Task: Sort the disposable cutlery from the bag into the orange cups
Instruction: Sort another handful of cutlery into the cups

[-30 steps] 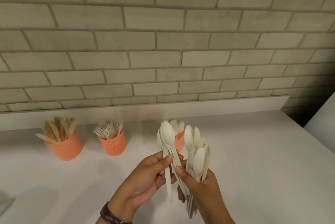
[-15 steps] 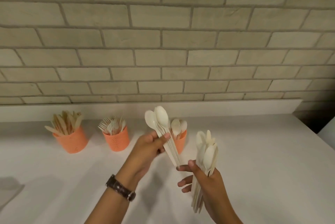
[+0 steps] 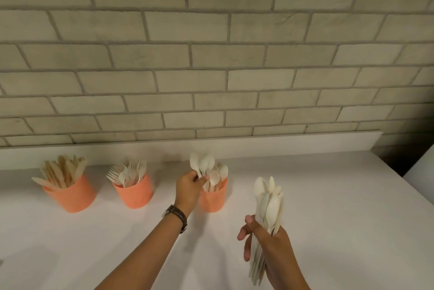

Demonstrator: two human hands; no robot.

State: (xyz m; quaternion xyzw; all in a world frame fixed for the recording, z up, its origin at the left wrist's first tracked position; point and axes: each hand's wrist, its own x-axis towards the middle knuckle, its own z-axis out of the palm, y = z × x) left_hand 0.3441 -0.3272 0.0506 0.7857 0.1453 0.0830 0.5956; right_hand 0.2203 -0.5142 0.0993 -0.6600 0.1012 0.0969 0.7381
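Observation:
Three orange cups stand in a row near the wall. The left cup [image 3: 72, 198] holds wooden knives, the middle cup [image 3: 134, 194] holds pale forks, and the right cup [image 3: 215, 200] holds white spoons. My left hand [image 3: 189, 187] grips a few white spoons [image 3: 201, 163] by their handles, bowls up, right at the rim of the right cup. Nearer to me, my right hand [image 3: 272, 247] holds a bundle of several white spoons [image 3: 269, 200] upright. No bag is in view.
The white countertop [image 3: 328, 207] runs along a brick wall [image 3: 211, 55] with a low white ledge [image 3: 293, 144]. A dark gap and a white edge [image 3: 420, 167] sit at the far right. I wear a watch [image 3: 178, 215] on the left wrist.
My left hand pulled a few spoons away from the bundle and carried them forward to the right cup. My right hand stayed low with the remaining bundle.

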